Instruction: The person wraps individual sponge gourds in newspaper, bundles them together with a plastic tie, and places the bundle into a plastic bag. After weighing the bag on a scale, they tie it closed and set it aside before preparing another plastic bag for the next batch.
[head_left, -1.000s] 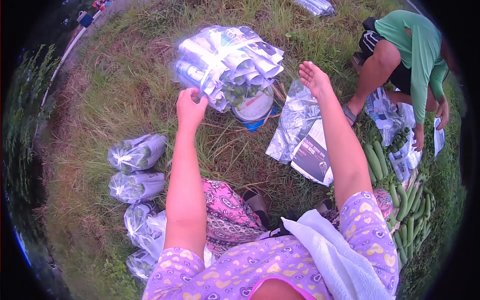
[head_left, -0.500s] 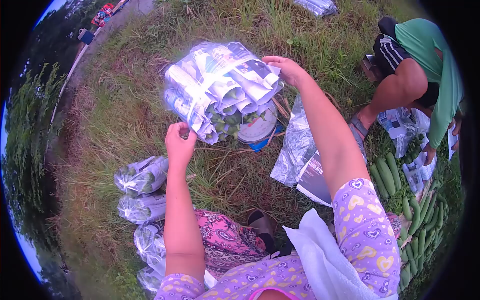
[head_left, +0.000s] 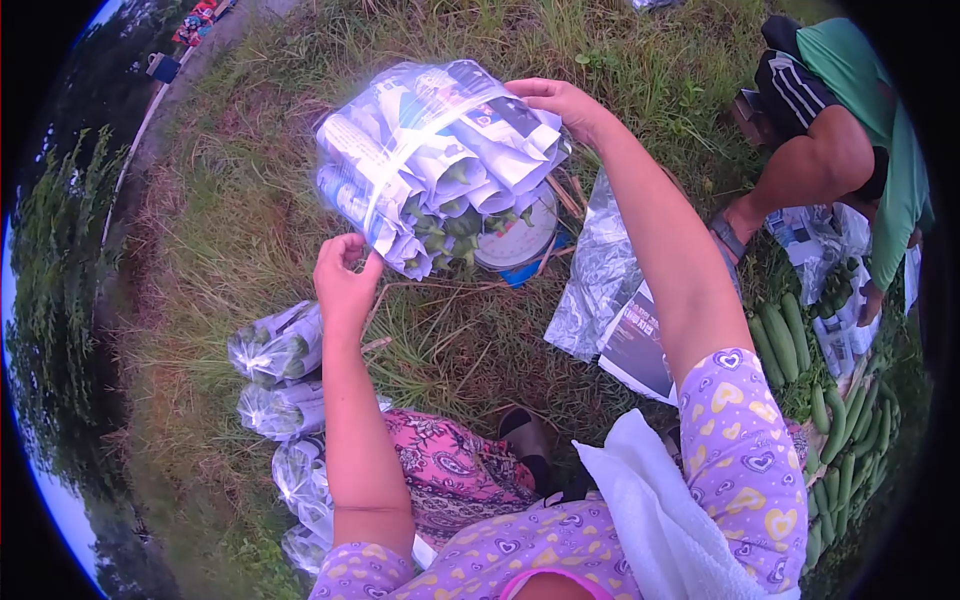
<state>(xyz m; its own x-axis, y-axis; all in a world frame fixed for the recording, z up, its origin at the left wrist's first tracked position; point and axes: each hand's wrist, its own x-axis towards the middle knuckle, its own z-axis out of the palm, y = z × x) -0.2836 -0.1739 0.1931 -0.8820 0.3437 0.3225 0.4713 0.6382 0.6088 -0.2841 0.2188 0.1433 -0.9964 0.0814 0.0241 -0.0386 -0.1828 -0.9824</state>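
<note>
A clear plastic bag (head_left: 335, 125) encloses a bundle of newspaper-wrapped green vegetables (head_left: 455, 165), their stem ends facing me. It rests over a round dial scale (head_left: 520, 235) with a blue base, and hides most of the scale's top. At the bag's lower left corner, my left hand (head_left: 343, 285) pinches the plastic edge between thumb and fingers. My right hand (head_left: 565, 108) grips the bag's edge at the upper right, fingers reaching over it and partly hidden behind the bundle.
Several filled plastic bags (head_left: 275, 345) lie in a row on the grass at left. Plastic sheets (head_left: 592, 285) and a newspaper (head_left: 640, 350) lie right of the scale. Long green vegetables (head_left: 775, 340) are piled at right, beside a crouching person in a green sleeve (head_left: 905, 200).
The bundle appears slightly higher and further left in view, and both my hands have shifted with it. My left fingers have spread a little. The view has moved slightly.
</note>
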